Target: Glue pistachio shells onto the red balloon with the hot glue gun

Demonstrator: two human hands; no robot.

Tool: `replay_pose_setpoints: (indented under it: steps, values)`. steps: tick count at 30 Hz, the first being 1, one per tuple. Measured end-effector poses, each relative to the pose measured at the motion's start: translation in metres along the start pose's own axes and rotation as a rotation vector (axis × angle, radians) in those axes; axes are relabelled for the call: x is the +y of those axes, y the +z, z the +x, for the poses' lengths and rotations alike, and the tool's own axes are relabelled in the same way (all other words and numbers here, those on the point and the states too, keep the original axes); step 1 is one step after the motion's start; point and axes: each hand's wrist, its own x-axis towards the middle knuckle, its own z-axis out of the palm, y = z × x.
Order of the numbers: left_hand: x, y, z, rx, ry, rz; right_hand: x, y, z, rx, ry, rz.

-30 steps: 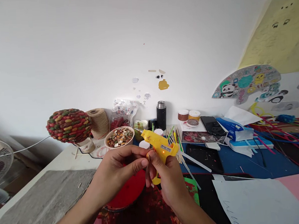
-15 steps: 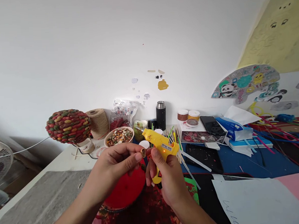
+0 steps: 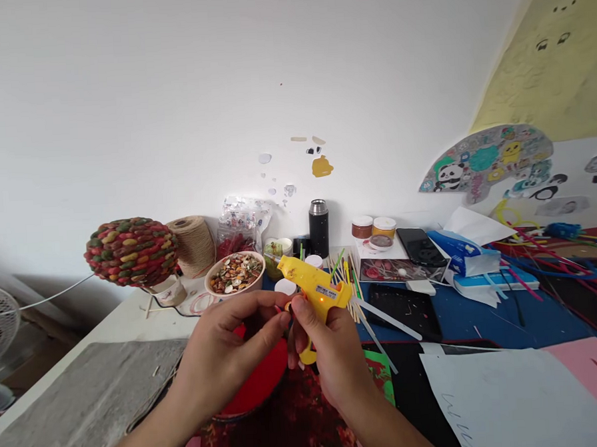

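My right hand [image 3: 335, 355] is wrapped around a yellow hot glue gun [image 3: 311, 283], whose nozzle points up and to the left and whose small light glows orange. A clear glue stick [image 3: 388, 317] extends from its back. My left hand [image 3: 239, 346] is closed in a pinch on a small brown shell [image 3: 287, 306], largely covered by the fingers. The fingertips of both hands meet at the shell, just left of the gun's body. Below them lies a round red surface [image 3: 259, 385], partly hidden by my left hand.
Behind my hands stand a bowl [image 3: 211, 281] of mixed shells, a twine spool [image 3: 194, 245] and a black flask [image 3: 319, 229]. A ball covered in coloured pieces [image 3: 132, 252] is at left. Wooden sticks [image 3: 354, 280], a phone [image 3: 422, 247] and paper sheets [image 3: 507, 392] lie to the right.
My hands have come closer together, and right-hand fingers now reach the shell held in my left. The view has shifted slightly. The glue gun stays in my right hand.
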Motion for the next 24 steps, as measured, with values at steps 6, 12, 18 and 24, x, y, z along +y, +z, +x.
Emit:
replay_pose_setpoints:
  steps: [6,12,18,24]
  values:
    - [0.004,-0.001,-0.001,-0.014,-0.005,-0.007,-0.001,0.002,-0.003,-0.004,-0.011,0.003]
    - [-0.005,-0.016,0.007,0.095,-0.146,-0.280,-0.006,-0.001,0.003,0.048,-0.046,0.079]
    - [-0.008,-0.018,0.025,0.239,-0.291,-0.620,-0.007,-0.003,-0.001,-0.009,-0.057,0.104]
    - [-0.010,-0.020,0.027,0.240,-0.279,-0.668,-0.007,0.001,-0.003,0.000,-0.060,0.073]
